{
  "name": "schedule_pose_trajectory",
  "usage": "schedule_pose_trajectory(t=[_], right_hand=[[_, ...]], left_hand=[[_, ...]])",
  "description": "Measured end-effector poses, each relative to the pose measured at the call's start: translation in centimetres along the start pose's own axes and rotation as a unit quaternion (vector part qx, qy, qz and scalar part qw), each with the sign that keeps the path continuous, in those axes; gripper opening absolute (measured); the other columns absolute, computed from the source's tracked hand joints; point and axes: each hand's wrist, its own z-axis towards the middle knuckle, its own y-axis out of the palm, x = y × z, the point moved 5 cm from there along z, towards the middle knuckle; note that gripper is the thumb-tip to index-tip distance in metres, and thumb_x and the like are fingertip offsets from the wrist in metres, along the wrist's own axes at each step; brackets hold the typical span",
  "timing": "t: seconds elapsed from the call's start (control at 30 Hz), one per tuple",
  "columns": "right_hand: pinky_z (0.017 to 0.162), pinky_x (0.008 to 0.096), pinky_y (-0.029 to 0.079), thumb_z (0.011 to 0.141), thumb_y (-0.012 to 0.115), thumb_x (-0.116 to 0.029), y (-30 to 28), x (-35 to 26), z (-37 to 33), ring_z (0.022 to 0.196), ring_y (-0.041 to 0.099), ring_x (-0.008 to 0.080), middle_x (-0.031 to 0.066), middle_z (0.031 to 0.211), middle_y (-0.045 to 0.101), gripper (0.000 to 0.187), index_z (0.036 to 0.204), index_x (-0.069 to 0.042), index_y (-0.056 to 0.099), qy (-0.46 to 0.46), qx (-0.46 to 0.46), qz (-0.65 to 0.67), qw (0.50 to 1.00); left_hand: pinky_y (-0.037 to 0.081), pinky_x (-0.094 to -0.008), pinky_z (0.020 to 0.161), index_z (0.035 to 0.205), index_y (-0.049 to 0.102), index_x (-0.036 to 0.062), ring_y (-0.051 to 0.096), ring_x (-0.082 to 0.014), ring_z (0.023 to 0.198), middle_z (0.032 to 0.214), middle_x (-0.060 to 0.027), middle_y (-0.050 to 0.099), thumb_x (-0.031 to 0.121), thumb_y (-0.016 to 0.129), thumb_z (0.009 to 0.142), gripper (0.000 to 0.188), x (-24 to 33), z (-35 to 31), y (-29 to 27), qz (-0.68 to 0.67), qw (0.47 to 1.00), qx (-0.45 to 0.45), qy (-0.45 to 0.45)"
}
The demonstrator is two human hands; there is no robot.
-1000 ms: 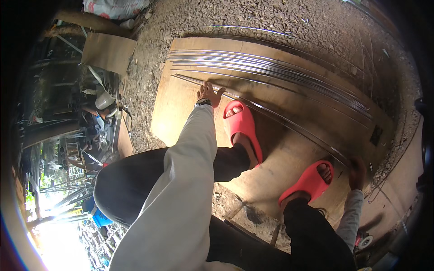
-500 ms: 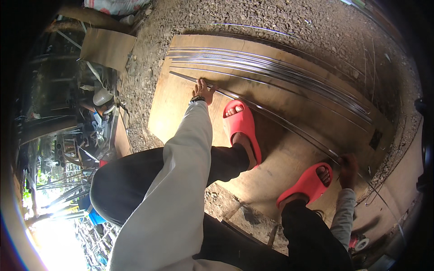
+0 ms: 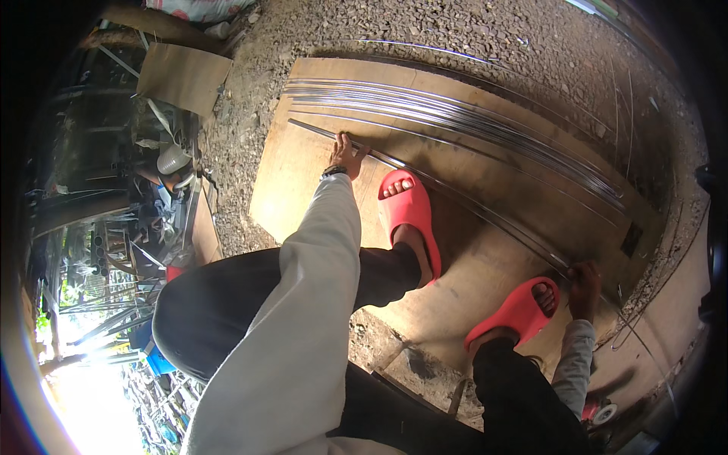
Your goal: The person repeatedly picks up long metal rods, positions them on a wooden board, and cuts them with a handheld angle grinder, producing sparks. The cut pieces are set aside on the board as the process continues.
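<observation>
Long thin metal rods (image 3: 385,159), close together, run slantwise across a plywood sheet (image 3: 299,201). Near their left end rests my left hand (image 3: 349,159), fingers stretched out and apart over the metal, pressing from above. My right hand (image 3: 584,290) is toward their right end, its fingers closed around the rod; shade blurs the detail of that grip. Farther back on the same sheet lies a bundle of several shiny rods (image 3: 447,120), roughly parallel. A single thin rod (image 3: 364,120) sits between bundle and hands.
My feet in red slides (image 3: 409,208) stand on the plywood. Gravel (image 3: 425,30) surrounds the sheet. Loose wires (image 3: 641,341) bend past its right end, near a red tool with a round disc (image 3: 604,413). Clutter and a brown board (image 3: 184,76) are at left.
The view has shifted slightly. My right hand has turned a little and its fingers show more clearly at the rod. My left hand stays in place on the metal.
</observation>
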Motion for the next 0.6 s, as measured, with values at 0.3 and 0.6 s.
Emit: schedule_pose_trajectory(t=[0.3,0.6], right_hand=[[0.077,0.0451,0.046,0.080,0.070,-0.002,0.1,-0.3,-0.5,0.089,0.060,0.0361,0.0139,0.091,0.061,0.011,0.090,-0.004,0.066,-0.010,0.021,-0.005,1.000],[0.089,0.0461,0.049,0.085,0.073,-0.013,0.4,0.0,-2.5,0.105,0.062,0.0374,0.0134,0.110,0.067,0.020,0.105,-0.011,0.073,0.007,0.035,-0.051,0.998]], left_hand=[[0.021,-0.0417,0.126,0.159,0.024,-0.0009,0.016,-0.0369,0.155,0.167,-0.0246,0.015,0.054,0.064,0.093,0.094,-2.5,1.7,0.9,-0.066,0.994,0.053,0.074],[0.039,-0.0395,0.113,0.158,0.030,0.0032,0.047,-0.0333,0.135,0.165,-0.0172,0.027,0.041,0.059,0.099,0.076,-8.9,7.7,4.3,0.080,0.989,0.071,0.107]])
